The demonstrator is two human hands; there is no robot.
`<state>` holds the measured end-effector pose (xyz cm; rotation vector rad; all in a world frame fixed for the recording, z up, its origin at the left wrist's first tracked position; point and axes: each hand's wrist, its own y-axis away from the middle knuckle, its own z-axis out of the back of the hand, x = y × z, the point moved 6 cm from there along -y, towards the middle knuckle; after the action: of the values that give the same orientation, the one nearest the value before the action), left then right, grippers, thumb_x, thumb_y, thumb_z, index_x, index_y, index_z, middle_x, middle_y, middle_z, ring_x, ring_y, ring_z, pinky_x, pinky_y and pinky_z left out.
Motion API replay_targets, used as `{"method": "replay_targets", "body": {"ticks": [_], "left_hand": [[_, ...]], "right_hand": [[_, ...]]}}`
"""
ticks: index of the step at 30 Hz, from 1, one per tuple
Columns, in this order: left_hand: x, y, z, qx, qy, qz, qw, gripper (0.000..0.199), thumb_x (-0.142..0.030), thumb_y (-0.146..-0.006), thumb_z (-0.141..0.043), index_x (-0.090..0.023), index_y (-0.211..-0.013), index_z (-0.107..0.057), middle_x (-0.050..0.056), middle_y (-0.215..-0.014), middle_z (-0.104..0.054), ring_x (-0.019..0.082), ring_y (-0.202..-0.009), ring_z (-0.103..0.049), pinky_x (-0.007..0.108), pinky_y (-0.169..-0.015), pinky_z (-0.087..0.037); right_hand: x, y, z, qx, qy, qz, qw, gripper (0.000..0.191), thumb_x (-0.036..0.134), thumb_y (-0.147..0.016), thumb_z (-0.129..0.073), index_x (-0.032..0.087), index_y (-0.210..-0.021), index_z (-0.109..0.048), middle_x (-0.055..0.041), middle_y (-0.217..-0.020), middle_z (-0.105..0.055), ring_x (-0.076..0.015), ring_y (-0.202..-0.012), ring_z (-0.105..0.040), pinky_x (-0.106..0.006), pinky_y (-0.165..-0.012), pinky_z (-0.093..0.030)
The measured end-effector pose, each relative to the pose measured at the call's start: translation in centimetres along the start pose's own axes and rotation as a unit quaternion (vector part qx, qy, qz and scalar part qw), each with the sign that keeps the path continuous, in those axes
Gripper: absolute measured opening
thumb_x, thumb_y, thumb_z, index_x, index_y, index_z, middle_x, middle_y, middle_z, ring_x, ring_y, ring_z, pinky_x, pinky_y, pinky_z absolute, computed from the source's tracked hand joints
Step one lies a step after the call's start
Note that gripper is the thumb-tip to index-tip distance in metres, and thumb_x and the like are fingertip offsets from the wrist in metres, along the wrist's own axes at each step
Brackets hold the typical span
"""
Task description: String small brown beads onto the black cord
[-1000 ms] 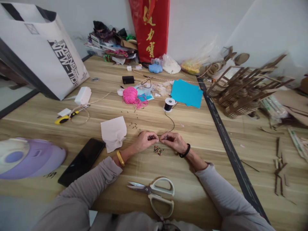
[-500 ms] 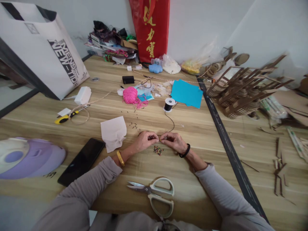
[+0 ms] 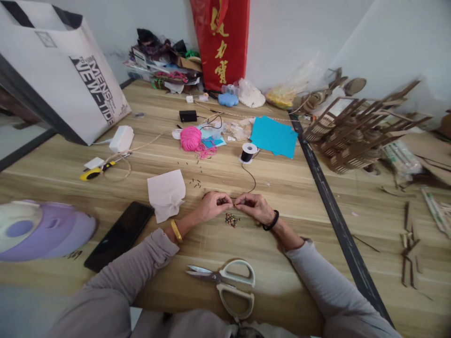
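Just above the small pile of beads [image 3: 231, 219], the left hand [image 3: 213, 205] and right hand [image 3: 253, 206] meet fingertip to fingertip, both pinching the thin black cord [image 3: 251, 179] running from its spool [image 3: 248, 152].

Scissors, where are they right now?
The white-handled scissors lie on the wooden table nearest the person, between the forearms, below the small bead pile.

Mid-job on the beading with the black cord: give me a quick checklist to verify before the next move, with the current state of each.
1. Left hand pinching the black cord: ok.
2. Right hand pinching at the same spot, fingertips meeting: ok.
3. Cord runs unsnagged back to the spool: ok.
4. Beads in a small pile just below the hands: ok.
5. Bead actually on the cord: cannot tell, too small.
6. Scissors within reach, blades slightly apart: ok.
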<state>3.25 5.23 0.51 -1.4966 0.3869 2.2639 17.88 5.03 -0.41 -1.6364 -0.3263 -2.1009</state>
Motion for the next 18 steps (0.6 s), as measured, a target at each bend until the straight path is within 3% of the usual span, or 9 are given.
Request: {"method": "replay_targets", "body": {"ticks": [18], "left_hand": [[0.11,-0.14,-0.21,0.001,-0.006,-0.013,1.000,0.010,-0.018,-0.076,-0.062,-0.011,-0.076,-0.069,0.002,-0.067,-0.066,0.010,-0.060,-0.055,0.020,-0.058,-0.042]], "right_hand": [[0.01,-0.04,-0.18,0.000,-0.009,-0.001,1.000,0.031,0.044,-0.079,-0.067,0.013,-0.080,-0.067,-0.0011,-0.066,-0.061,-0.0082,-0.053,-0.046,-0.021,-0.050,-0.036]]}}
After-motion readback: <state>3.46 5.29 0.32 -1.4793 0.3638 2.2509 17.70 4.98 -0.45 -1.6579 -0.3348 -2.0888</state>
